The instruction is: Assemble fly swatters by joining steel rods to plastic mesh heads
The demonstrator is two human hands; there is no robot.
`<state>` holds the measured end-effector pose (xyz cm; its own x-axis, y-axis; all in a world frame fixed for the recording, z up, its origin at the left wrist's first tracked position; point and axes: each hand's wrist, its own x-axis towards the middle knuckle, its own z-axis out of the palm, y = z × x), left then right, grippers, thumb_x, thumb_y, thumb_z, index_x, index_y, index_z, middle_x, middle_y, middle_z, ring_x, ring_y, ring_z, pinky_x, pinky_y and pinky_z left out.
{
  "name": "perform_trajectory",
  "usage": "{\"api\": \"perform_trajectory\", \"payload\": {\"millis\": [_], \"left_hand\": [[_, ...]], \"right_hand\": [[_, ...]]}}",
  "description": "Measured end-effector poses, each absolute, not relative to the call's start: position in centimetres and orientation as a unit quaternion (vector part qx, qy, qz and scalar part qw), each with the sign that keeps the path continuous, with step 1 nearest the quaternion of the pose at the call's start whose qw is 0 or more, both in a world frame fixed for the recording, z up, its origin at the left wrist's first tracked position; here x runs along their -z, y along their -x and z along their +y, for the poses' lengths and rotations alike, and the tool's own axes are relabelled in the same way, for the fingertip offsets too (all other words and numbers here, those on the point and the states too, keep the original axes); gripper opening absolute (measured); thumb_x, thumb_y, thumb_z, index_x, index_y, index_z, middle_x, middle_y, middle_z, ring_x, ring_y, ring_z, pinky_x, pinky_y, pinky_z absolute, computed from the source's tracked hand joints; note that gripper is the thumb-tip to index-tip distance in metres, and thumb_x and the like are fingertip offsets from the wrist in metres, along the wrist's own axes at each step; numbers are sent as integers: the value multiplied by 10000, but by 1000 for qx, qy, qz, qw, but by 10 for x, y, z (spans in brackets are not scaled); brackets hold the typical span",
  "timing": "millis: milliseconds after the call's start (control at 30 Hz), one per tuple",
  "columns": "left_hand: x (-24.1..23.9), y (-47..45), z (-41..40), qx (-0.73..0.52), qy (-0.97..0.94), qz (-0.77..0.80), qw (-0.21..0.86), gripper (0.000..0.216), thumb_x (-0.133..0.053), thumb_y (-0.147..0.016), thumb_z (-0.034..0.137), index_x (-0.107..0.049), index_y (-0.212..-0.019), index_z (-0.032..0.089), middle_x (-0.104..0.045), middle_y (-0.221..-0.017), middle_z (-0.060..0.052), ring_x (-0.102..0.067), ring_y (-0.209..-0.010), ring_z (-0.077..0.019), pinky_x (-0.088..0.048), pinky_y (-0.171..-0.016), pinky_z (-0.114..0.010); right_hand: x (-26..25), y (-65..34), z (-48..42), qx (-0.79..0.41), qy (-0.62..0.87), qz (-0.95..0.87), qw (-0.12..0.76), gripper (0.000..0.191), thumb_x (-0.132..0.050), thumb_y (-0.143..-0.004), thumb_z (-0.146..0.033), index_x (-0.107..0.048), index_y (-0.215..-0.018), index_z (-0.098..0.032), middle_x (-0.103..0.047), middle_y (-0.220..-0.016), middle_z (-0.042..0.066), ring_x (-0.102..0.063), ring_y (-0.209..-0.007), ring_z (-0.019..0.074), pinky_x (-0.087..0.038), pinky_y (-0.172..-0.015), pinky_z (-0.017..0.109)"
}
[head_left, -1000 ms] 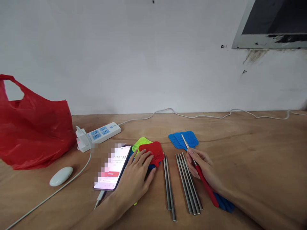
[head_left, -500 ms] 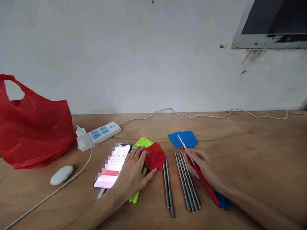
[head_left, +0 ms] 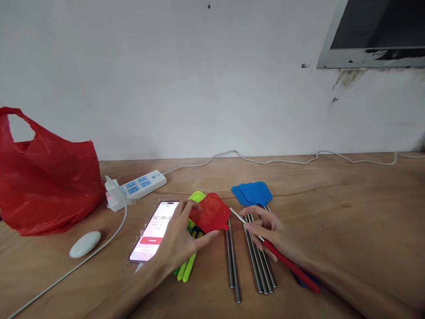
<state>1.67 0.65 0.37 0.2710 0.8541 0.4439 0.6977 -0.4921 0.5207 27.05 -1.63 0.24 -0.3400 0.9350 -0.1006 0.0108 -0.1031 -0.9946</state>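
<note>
My left hand (head_left: 184, 230) curls round the left and lower edge of a red mesh fly swatter head (head_left: 214, 212), its thumb near the neck. Beneath lie a lime-green swatter head (head_left: 197, 195) and several green handles (head_left: 187, 268). My right hand (head_left: 268, 228) grips a thin metal rod with a red handle (head_left: 292, 266), its bare tip pointing up-left toward the red head's neck. Several metal rods (head_left: 260, 266) lie below that hand, and two more rods (head_left: 233, 263) lie to their left. Blue swatter heads (head_left: 255, 193) rest behind my right hand.
A lit phone (head_left: 154, 237) lies beside my left wrist. Further left are a white power strip (head_left: 142, 188) with a plugged-in charger, a white rounded device (head_left: 85, 244) and a red plastic bag (head_left: 49, 186). A white cable (head_left: 265, 161) runs along the wall.
My left hand has closed on the red swatter head and shifted it slightly, baring more green handles. My right hand has lowered the rod's tip leftward, toward the red head.
</note>
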Motion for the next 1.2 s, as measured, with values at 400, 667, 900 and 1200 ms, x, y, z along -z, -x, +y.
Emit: {"api": "perform_trajectory", "payload": {"millis": [400,667,900,1200], "left_hand": [[-8,-17,2,-361,-757,519,166,400,-627,-851,550,-520,-1077,237,-660,-1112,-82,-617,-1042,-304,-488,-872,-447],[-5,-18,2,-385,-750,511,167,389,-661,-845,498,-514,-1079,225,-639,-1085,-80,-614,-1015,-288,-500,-851,-435],[-5,-18,1,-443,-732,480,195,493,-759,-787,427,-505,-1167,243,-604,-1181,-69,-601,-1091,-272,-506,-921,-425],[-2,-14,13,-524,-590,477,386,614,-678,-838,439,-476,-1369,206,-615,-1288,-92,-662,-1111,-269,-574,-927,-437]], "right_hand": [[-3,-275,-23,-636,400,-561,348,388,-728,-803,-457,-603,-1047,-182,-603,-458,-85,-348,-237,54,-278,-249,145],[-2,-274,-23,-639,400,-564,338,375,-723,-816,-444,-609,-1057,-180,-605,-467,-88,-354,-241,47,-288,-254,137],[-1,-275,-23,-634,404,-560,348,358,-728,-807,-432,-613,-1028,-175,-605,-455,-83,-334,-234,44,-295,-243,136],[4,-272,-20,-631,415,-552,353,400,-742,-781,-467,-602,-1002,-164,-612,-449,-76,-353,-233,50,-277,-242,143]]}}
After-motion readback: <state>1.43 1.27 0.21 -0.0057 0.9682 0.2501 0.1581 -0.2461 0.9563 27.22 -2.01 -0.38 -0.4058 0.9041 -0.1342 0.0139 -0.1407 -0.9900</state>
